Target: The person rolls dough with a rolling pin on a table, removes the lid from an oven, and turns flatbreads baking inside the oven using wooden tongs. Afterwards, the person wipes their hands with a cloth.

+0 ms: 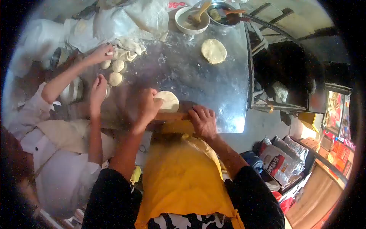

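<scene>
A flat round of dough lies near the front edge of the metal-topped table. My left hand is closed at the left edge of that round, thumb and fingers pinching it. Along its near side runs a wooden rolling pin. My right hand is wrapped round the right end of the pin. Farther back on the right, a second flattened dough round rests by itself.
On the left a co-worker's hands are near several dough balls and a crumpled cloth. At the back stand a white bowl with a brush and a dark pan. A black oven-like opening borders the table's right side.
</scene>
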`<move>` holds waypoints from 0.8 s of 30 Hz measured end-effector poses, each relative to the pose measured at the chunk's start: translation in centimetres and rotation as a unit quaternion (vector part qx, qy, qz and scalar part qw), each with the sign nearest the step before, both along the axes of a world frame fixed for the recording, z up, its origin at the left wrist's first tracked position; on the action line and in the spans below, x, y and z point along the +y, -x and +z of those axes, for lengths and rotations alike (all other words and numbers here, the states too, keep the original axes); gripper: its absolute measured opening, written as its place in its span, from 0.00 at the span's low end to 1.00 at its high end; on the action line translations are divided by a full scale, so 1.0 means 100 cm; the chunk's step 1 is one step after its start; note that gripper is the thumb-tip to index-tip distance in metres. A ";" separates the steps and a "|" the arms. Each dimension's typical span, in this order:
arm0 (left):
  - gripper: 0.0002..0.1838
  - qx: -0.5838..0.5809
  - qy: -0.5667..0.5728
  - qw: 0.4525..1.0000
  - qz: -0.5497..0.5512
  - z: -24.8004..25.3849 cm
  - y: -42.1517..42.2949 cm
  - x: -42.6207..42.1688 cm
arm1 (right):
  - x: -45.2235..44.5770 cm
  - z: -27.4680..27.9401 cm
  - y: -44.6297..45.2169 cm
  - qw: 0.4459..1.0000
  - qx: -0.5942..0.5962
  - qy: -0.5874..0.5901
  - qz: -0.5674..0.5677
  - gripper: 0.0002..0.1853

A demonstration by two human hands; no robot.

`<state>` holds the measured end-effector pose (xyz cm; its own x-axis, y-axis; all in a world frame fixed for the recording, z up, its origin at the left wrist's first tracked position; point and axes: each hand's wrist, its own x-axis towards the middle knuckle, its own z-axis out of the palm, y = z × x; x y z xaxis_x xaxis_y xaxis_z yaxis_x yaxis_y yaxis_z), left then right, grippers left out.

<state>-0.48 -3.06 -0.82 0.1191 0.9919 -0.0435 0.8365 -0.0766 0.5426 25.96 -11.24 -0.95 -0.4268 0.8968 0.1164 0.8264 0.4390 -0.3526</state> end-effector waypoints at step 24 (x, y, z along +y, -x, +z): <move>0.46 0.152 -0.023 0.981 -0.114 0.050 -0.016 -0.029 | 0.026 0.008 0.002 0.995 -0.002 0.045 -0.086 0.30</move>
<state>1.11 -5.93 4.20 0.3263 0.9429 -0.0677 0.9178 -0.2988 0.2616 25.74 -8.65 -0.12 -0.2661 0.9634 0.0317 0.8880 0.2578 -0.3808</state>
